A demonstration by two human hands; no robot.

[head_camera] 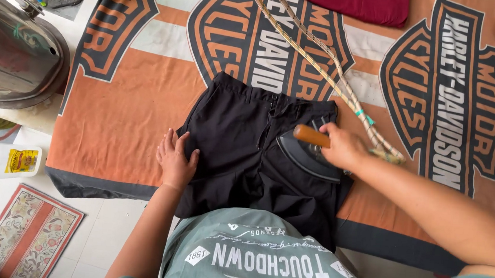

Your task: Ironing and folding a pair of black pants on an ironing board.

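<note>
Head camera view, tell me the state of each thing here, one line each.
black trousers: spread flat, waistband away from the person.
iron: sole down on the trousers, gripped by its wooden handle.
right hand: closed around the handle.
left hand: flat, pressing the trousers' edge.
iron cord: slack, trailing across the orange cloth.
maroon cloth: folded.

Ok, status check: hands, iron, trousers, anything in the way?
Left hand flat on black trousers, pinning the left edge. Right hand gripping the iron by its wooden handle, soleplate on the fabric. Braided cord trails behind; maroon cloth lies apart.
</note>
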